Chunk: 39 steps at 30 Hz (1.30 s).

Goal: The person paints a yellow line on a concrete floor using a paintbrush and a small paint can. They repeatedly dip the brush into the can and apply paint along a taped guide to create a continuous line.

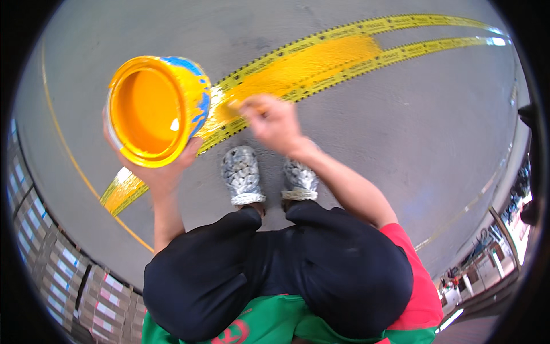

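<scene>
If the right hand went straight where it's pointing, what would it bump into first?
Leading with the brush, the right hand would probably meet the paint bucket first, though depth is unclear and it might pass underneath.

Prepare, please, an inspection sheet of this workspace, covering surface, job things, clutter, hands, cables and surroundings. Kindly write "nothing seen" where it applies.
Surface: grey floor; yellow paint strip between two bands of tape, with bare grey beyond its right end.
Job's things: open paint can, yellow inside, yellow over blue outside; brush, blurred.
Clutter: mixed items at the right edge, too small to name.
Hands: left hand supports the can; right hand grips the brush near the strip, contact unclear.
Cables: nothing seen.
Surroundings: brown stacks at lower left, apparently boxes.
</scene>
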Motion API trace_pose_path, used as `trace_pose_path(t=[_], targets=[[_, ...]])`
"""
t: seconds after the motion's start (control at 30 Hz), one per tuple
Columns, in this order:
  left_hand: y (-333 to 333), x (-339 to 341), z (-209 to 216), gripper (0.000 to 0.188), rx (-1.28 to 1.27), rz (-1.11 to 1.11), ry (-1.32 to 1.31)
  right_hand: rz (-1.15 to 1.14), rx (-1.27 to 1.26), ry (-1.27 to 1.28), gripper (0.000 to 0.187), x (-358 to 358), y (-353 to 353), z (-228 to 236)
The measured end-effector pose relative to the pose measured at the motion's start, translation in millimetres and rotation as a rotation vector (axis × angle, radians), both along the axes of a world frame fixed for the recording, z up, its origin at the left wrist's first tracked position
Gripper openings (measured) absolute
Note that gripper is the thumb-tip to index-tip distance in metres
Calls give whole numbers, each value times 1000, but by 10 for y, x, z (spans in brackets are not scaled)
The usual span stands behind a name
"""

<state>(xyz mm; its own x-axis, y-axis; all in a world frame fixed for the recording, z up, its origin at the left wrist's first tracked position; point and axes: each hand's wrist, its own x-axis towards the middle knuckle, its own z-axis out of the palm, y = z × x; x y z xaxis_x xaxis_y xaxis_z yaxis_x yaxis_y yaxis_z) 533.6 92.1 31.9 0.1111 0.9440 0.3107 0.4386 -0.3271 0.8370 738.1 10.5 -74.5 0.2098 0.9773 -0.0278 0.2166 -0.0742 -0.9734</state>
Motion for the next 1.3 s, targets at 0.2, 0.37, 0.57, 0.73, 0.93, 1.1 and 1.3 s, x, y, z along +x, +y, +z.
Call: trace_pose_path(t=[0.2,0.37,0.57,0.73,0.93,1.1,1.3], targets=[[25,-152,48,117,20,52,30,-328,79,-734,9,1680,27,75],[-15,-226,35,116,13,127,-18,-252,176,-943,17,1640,101,0],[-96,-282,113,114,26,149,95,245,159,-486,14,-337,94,-63],[-114,-255,83,112,5,121,-3,2,-83,-1,13,50,208,-25],[-70,-293,20,111,-9,63,16,-486,-173,-386,16,2233,125,117],[-24,-159,-26,114,6,34,39,-383,81,-849,19,2411,81,124],[-32,76,-54,118,-21,-25,-5,-21,136,-409,15,659,-204,47]])
